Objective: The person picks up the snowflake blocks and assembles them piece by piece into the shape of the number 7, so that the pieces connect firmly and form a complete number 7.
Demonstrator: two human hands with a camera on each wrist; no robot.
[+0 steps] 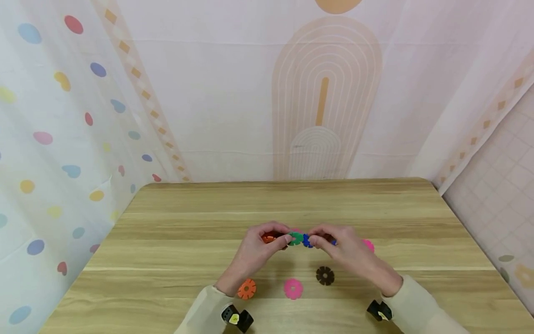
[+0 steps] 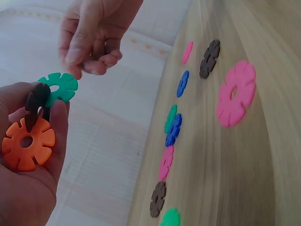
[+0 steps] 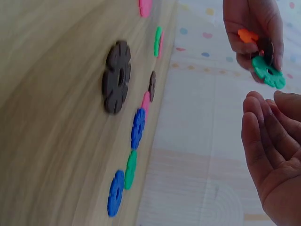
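Much of the work sits behind our own fingers: from the head camera the left hand [image 1: 255, 250] and right hand [image 1: 348, 253] meet above the wooden table [image 1: 187, 232], and only slivers of colour show between them. The wrist cameras tell more. Our left hand pinches a small joined cluster of notched plastic discs: an orange disc [image 2: 27, 143] lying flat in the fingers, a brown disc [image 2: 36, 101] slotted upright into it, and a green disc [image 2: 59, 87] sticking out toward the right hand. Each disc is a flower-shaped round with a centre hole and slots cut around its rim. Our right hand hovers just beside the green disc with fingers loosely curled, grasping nothing we can make out. Nearer to us than the cluster, three loose discs lie on the table: an orange one [image 1: 247, 288], a pink one [image 1: 293, 288] and a dark brown one [image 1: 325, 275]. Beyond the cluster, further blue, green and pink discs lie partly hidden.
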